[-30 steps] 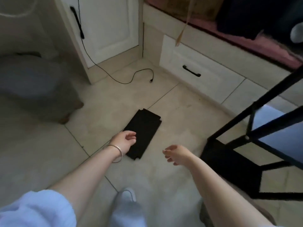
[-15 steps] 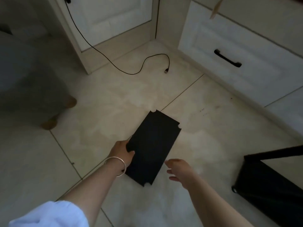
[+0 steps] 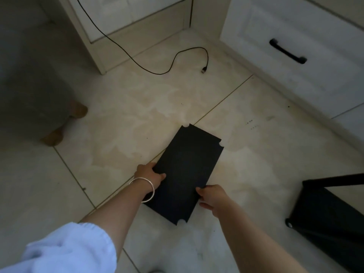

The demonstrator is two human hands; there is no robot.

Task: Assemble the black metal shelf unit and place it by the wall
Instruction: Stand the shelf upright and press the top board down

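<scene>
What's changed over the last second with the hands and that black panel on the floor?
Both hands reached down to the black panel: the left hand now grips its left edge, the right hand its right edge. The panel still lies on the floor; the cable is unmoved.

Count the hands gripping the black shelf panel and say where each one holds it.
2. The left hand grips the black shelf panel on its left long edge. The right hand grips the right long edge, nearer the person. Fingers under the panel are hidden.
</scene>
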